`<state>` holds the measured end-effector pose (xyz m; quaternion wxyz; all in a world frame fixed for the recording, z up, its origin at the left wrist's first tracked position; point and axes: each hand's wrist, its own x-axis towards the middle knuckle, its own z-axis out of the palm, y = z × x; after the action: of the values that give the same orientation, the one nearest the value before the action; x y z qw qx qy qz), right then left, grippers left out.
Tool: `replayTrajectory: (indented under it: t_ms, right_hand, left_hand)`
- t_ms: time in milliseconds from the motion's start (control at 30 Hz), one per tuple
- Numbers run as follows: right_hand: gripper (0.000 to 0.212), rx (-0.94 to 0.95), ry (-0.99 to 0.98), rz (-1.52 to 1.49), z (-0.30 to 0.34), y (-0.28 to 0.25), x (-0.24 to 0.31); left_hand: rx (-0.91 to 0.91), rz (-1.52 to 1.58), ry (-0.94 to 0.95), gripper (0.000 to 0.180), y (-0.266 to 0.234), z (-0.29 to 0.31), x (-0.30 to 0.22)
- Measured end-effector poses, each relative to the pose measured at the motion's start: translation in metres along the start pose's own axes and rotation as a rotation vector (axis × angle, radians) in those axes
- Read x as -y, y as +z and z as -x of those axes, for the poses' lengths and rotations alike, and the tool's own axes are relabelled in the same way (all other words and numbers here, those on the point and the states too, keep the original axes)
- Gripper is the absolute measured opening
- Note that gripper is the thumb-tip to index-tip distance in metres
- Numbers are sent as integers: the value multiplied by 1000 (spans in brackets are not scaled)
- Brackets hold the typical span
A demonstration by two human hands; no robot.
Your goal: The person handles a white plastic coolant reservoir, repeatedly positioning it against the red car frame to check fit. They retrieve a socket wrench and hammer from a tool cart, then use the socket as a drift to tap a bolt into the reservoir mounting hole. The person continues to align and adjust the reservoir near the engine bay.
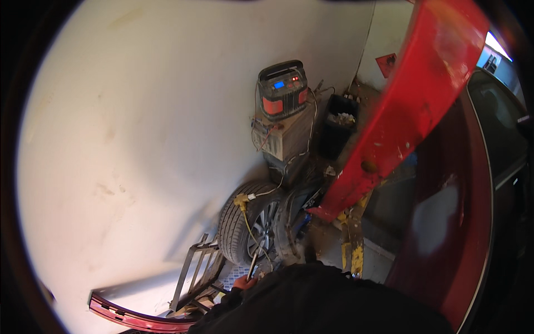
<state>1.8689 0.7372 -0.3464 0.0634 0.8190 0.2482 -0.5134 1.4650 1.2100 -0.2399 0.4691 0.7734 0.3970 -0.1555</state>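
Note:
My left hand is low in the view, its fingers closed around a slim silvery bar that points up toward the wheel. What kind of tool the bar is, I cannot make out. Just beyond it stands a wheel with a black tyre and silver spokes. A yellow cord hangs from a yellow plug connector over the tyre and passes close to the bar. Black clothing fills the lower middle, and my right hand does not show.
A red car body panel slants across the right, beside a dark red car. Behind the wheel, a battery charger sits on a boxy unit. A black bin, a metal frame and a red strip stand around.

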Motion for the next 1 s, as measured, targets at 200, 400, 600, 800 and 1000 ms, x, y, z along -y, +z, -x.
replayTrajectory:
  t_ms: [200,400,600,800,1000]
  right_hand:
    - [43,6,-169,17,-46,-74,31]
    - [38,61,-281,204,-113,-174,65]
    - [29,-9,-306,215,-134,-220,66]
    - [31,42,-325,257,-154,-242,72]
    - [33,75,-340,282,-171,-255,87]
  left_hand:
    - [162,-175,-430,69,56,24,74]
    - [71,52,-765,65,114,70,17]
    - [-164,310,-833,61,134,30,-66]
    - [-296,439,-811,57,123,-8,-122]
    - [-325,492,-831,53,112,-28,-147]
